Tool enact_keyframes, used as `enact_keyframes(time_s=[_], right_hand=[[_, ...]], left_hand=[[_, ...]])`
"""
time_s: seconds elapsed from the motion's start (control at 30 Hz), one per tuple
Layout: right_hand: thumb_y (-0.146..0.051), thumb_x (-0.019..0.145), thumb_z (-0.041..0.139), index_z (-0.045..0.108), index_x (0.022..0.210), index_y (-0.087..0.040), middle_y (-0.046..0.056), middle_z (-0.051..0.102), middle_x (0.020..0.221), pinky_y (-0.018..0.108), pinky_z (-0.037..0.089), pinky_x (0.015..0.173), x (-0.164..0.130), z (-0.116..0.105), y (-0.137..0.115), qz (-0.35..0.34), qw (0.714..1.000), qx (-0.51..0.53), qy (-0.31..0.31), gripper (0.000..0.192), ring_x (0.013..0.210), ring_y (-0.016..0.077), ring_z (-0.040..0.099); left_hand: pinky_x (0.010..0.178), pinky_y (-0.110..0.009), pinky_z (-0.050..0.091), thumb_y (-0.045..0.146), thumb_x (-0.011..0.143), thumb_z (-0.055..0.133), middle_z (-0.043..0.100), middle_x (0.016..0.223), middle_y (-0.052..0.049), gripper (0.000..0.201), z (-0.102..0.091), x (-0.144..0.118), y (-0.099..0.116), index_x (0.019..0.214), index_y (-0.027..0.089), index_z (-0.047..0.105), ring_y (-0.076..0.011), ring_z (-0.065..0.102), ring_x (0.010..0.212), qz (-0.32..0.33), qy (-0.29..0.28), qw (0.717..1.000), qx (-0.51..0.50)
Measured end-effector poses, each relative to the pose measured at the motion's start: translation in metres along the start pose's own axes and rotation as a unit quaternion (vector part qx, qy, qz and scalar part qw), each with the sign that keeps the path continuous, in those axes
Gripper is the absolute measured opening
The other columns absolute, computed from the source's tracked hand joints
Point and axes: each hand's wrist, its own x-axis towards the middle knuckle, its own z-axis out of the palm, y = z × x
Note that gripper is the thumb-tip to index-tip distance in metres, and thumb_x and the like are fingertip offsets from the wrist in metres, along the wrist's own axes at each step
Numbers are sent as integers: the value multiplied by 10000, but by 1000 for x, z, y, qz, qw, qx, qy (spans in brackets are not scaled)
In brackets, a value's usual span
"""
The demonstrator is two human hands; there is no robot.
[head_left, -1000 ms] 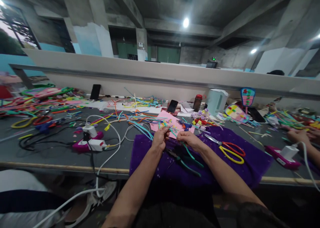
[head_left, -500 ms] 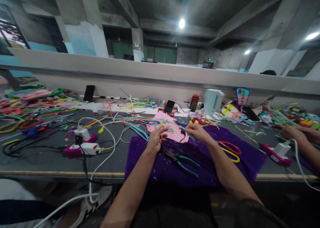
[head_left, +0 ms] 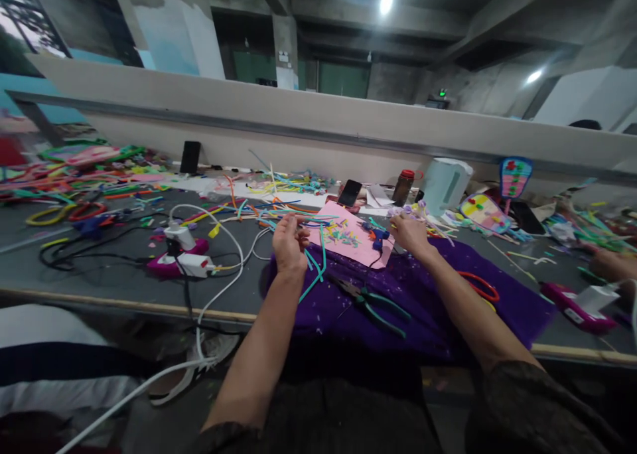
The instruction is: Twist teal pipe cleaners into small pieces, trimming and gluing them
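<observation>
Hands at a cluttered worktop, head view: the left hand is closed on teal strips that hang over the near-left edge of a pink sheet. The right hand reaches just past the sheet's right edge toward small flowers; whether its fingers are apart or together cannot be told. A blue glue gun lies on the sheet's right corner. The sheet rests on a purple cloth, where pliers lie nearer the person. A phone leans behind the sheet.
</observation>
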Motion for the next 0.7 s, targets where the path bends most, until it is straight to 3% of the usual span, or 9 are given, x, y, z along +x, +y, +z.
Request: enact_keyframes(time_s=[0.07, 0.17, 0.27, 0.37, 0.5, 0.7], right_hand=[[-352, 851, 410, 637, 1003, -205, 93, 628, 1012, 232, 365, 675, -3, -6, -31, -66, 997, 24, -39, 311, 892, 190, 566], [-340, 827, 454, 655, 964, -232, 44, 649, 988, 207, 361, 686, -5, -5, -83, -162, 968, 82, -173, 266, 899, 164, 564], [-462, 785, 475, 691, 816, -189, 68, 672, 834, 217, 364, 613, -4, 10, -125, -155, 962, 83, -208, 350, 788, 176, 588], [-492, 706, 548, 681, 680, -149, 79, 656, 716, 218, 348, 544, 2, 29, -147, -122, 958, 105, -239, 369, 680, 167, 583], [-342, 605, 648, 627, 572, -125, 55, 607, 582, 209, 318, 477, 9, 40, -142, -93, 948, 164, -256, 220, 565, 139, 545], [-390, 793, 420, 536, 700, -138, 21, 576, 593, 179, 295, 398, 2, 20, -80, -45, 918, 334, -208, 293, 423, 63, 455]], left_hand=[[342, -129, 264, 331, 645, 649, 589, 744, 23, 311, -3, 1, 2, 895, 187, 534, -19, 462, 413, -1, 7, 1000, -10], [338, -132, 260, 335, 644, 650, 587, 732, 23, 301, -2, -3, 2, 873, 181, 532, -19, 457, 406, -6, 8, 1000, -9], [336, -135, 263, 329, 657, 637, 584, 725, 20, 276, 0, -9, 2, 859, 171, 534, -18, 449, 399, 7, -1, 1000, 1], [331, -137, 255, 322, 671, 621, 578, 717, 20, 247, 1, -11, 2, 840, 162, 540, -17, 443, 392, 22, -5, 1000, 5], [333, -138, 252, 324, 675, 611, 576, 697, 21, 237, 0, -11, 4, 831, 156, 548, -21, 446, 395, 18, -4, 1000, 2], [334, -137, 248, 315, 663, 617, 583, 674, 21, 240, 4, -13, -1, 826, 150, 559, -23, 443, 393, -12, -26, 999, 19]])
